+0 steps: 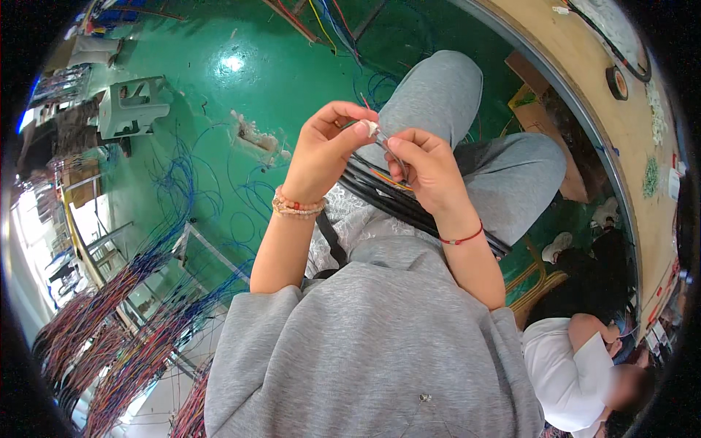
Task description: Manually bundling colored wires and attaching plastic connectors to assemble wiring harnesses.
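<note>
We see the left hand pinching a small white connector between thumb and fingers, in front of the body and above the lap. Just beside it, our right hand is closed at thumb and forefinger on thin dark wires, which run from the connector toward the palm; we cannot tell how far they are seated in it. A red wire pokes up beyond the left fingertips.

Below both hands, a bundle of black cables lies slantwise across the lap, with yellow and orange wires showing near the right hand. Beaded bracelets circle the left wrist, and a red cord the right.

On our right, the curved edge of a pale surface carries a roll of black tape, a black cable and small green pieces. On the left, a pale stool stands on the green floor, where loose blue wires spread; nearer us hang thick bunches of coloured wires. At lower right we see a co-worker in a white top.
</note>
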Demonstrator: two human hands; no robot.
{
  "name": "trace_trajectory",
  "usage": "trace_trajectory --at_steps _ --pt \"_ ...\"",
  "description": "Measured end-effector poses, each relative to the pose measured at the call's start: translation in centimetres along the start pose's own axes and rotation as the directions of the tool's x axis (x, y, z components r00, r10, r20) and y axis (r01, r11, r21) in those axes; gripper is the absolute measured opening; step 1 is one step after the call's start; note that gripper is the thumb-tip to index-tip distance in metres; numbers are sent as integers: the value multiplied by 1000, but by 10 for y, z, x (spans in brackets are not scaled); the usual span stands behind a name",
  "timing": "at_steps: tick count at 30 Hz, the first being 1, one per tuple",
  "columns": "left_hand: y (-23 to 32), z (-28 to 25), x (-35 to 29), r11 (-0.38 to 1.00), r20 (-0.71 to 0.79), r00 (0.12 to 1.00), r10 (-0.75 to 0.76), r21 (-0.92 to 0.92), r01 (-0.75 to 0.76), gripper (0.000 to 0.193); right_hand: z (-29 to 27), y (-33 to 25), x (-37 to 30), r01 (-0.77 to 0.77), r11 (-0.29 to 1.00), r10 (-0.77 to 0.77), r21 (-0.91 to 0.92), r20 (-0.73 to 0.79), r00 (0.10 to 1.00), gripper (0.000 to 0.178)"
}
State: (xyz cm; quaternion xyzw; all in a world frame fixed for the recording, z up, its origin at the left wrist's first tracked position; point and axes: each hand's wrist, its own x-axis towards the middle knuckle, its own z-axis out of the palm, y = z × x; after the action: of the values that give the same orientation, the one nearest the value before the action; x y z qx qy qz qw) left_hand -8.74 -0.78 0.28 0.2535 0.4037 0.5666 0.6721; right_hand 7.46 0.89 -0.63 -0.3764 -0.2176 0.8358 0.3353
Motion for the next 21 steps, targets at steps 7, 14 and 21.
trace_trajectory --at_steps 7,14,21 --pt "13 3 -1 960 -18 1000 23 281 -17 14 6 2 -5 239 831 -332 -502 -102 938 6" --pt "23 2 -2 892 47 997 55 446 -70 12 7 4 -2 407 753 -452 -517 43 891 7" --pt "18 -5 0 876 39 999 32 481 -47 10 1 6 -1 478 566 -514 -672 165 842 4"
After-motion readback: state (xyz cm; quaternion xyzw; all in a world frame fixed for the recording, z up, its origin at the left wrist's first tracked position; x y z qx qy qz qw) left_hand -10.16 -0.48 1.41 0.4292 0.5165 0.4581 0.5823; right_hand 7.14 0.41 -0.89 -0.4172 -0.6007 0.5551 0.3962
